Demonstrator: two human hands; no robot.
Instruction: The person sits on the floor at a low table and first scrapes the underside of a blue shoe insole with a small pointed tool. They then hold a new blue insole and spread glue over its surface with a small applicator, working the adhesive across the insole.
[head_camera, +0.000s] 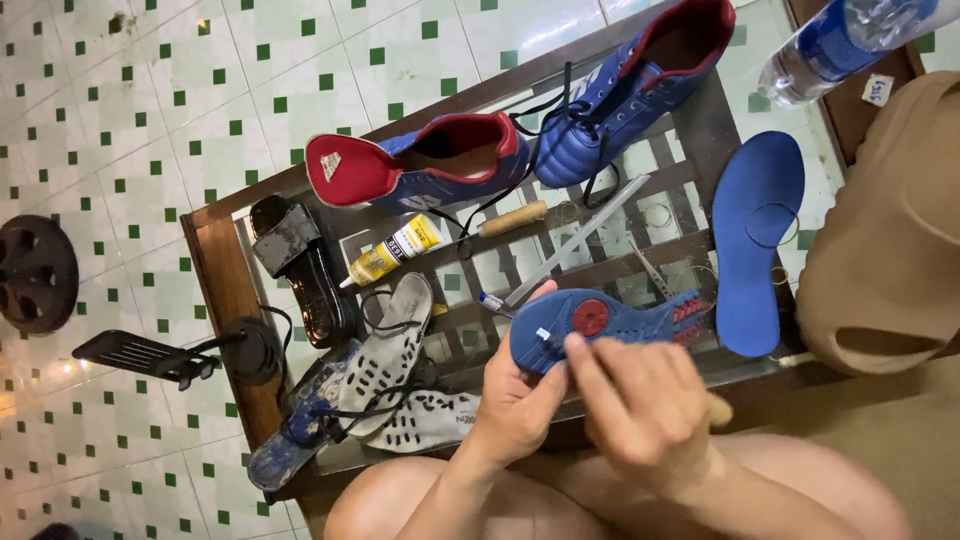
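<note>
Left hand (515, 400): fingers curled under and around the heel end of a blue outsole (600, 325), thumb up along its edge; firmly gripped, sole held above the near edge of the glass tabletop (700, 130), studs up.

Right hand (640, 400): fingers bent and drawn together, fingertips touching the heel end of the outsole near a small white patch; a pale handle (720, 410) pokes out behind the palm, tool tip hidden.

Blue outsole: red round disc near the heel, red studs at the toe end.

Two blue shoes with red lining: one (430, 165) near the far left of the tabletop, tongue bearing a white emblem; the other (640, 80) at the far edge, black laces loose.

Glue tube (392, 252): yellow and white label, white nozzle, lying tilted just below the first shoe.

Blue insole (755, 235): flat, at the right edge.

Wooden-handled awl (505, 220) and metal file (580, 240): mid-table, near each other.

Black sandal (300, 270): left edge.

Worn white insoles (390, 360): near left corner, overlapping.

Water bottle (840, 45): clear plastic, blue label, far right corner, lying slanted.

Small white tag (877, 90): just below the bottle.
</note>
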